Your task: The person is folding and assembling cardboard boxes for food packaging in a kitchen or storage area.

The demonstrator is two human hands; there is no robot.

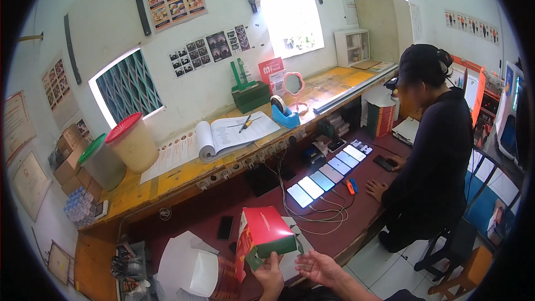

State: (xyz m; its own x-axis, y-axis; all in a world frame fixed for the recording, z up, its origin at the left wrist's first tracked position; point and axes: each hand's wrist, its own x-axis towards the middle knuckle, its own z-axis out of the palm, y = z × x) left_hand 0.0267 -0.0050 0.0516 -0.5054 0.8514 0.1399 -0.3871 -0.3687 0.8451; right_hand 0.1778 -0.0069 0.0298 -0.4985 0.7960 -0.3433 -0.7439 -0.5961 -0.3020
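A red and green cardboard box (268, 227), partly folded into shape, is held up over the near edge of the dark red desk. My left hand (271, 276) is closed on its lower green side, thumb in front. Close to the box's right end, my right hand (319, 268) is open, palm turned up and fingers apart. Its fingertips are by a loose flap; whether they touch it I cannot tell. To the left of the box stands a nested stack of unfolded cartons (203, 273), white inside.
Several lit phones (327, 174) lie in a row with tangled cables (320, 217). A dark phone (225, 227) lies nearer. On the yellow shelf (184, 170) are an open notebook (237, 134), a tape dispenser (285, 116) and lidded tubs (134, 145). A person (432, 134) stands at the right.
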